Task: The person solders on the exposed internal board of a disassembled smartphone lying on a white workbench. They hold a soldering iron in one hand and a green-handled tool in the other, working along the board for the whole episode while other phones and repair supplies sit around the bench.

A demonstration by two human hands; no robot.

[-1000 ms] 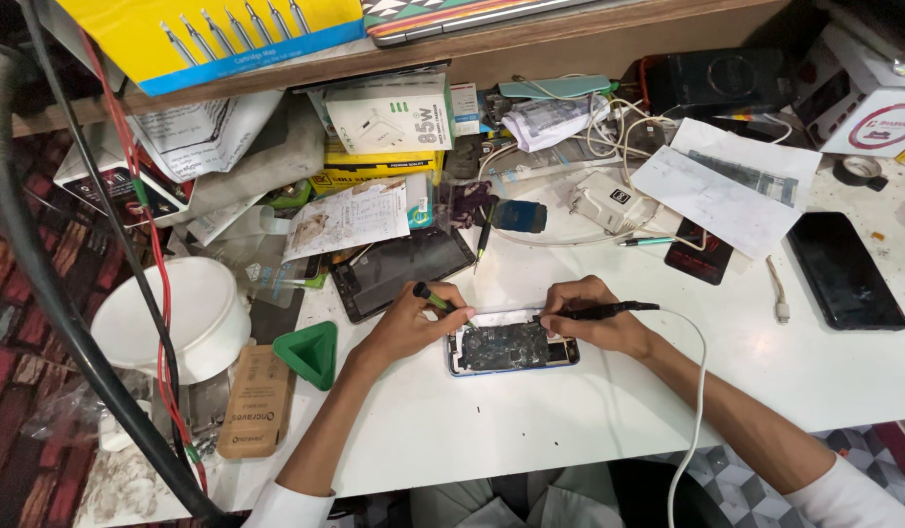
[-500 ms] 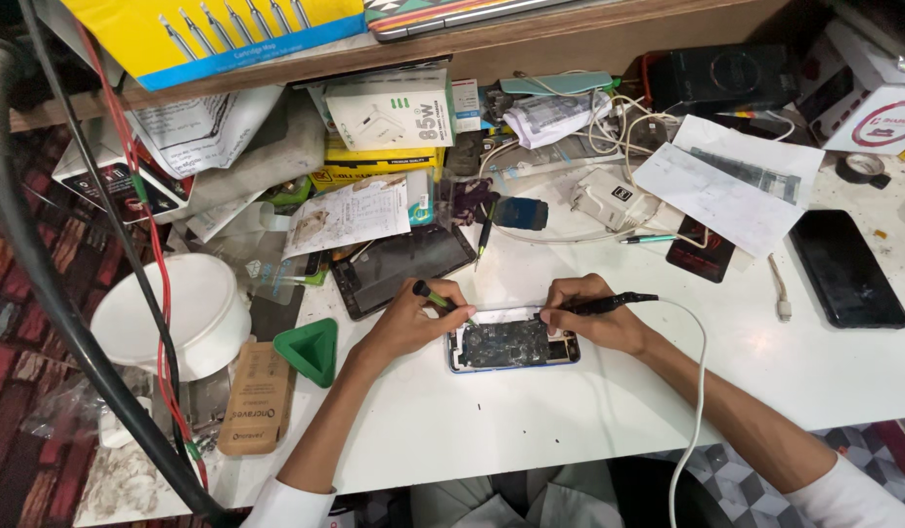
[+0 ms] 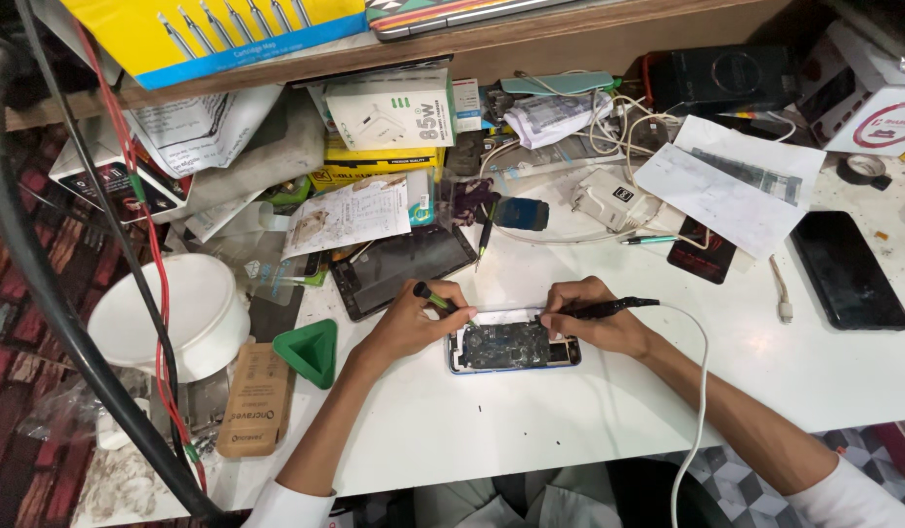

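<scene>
An opened phone [image 3: 514, 347] lies flat on the white table [image 3: 530, 440], its circuit board showing. My left hand [image 3: 410, 323] grips a thin green-handled tool [image 3: 435, 296] whose tip points down at the phone's left end. My right hand [image 3: 587, 318] rests on the phone's upper right edge and holds a black pen-shaped tool [image 3: 609, 309], from which a white cable [image 3: 702, 391] runs down off the table.
A green triangular stand [image 3: 310, 350] and a brown box [image 3: 255, 399] sit left of my left arm, beside a white round lamp head [image 3: 169, 313]. A dark tablet [image 3: 401, 268] lies behind the phone. A black phone [image 3: 847, 269] and paper sheets [image 3: 731, 181] are at right.
</scene>
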